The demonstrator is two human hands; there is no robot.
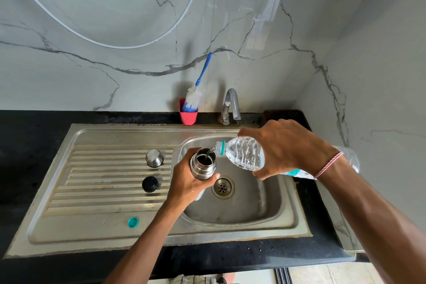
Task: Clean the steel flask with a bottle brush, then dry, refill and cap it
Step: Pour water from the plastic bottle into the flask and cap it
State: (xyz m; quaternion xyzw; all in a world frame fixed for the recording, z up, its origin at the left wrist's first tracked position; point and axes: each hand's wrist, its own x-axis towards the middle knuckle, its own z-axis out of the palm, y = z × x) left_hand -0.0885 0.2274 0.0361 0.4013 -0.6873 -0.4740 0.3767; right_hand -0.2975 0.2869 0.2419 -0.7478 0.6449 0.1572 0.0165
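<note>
We are wrapping our left hand point(186, 182) round the open flask point(202, 166) over the sink basin point(253, 203), while our right hand point(283, 147) is clasping the tilted water bottle point(244, 152), pouring from three o'clock. At nine o'clock, the steel cup point(154, 157) and black stopper point(150, 184) are sitting on the drainboard point(103, 191); the marble wall point(115, 76) is closing off twelve o'clock.

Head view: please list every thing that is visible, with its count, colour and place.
sink: one, steel, in the black counter
tap: one, chrome, behind basin
holder: one, red, behind the sink
bottle brush: one, blue and white, in the holder
steel flask: one, silver, over the sink
water bottle: one, clear with teal collar, tilted, pouring into the flask
steel cup: one, silver, on the drainboard
stopper: one, black, drainboard, nearer than the cup
bottle cap: one, teal, drainboard front
left hand: one, grips the flask
right hand: one, grips the water bottle
</note>
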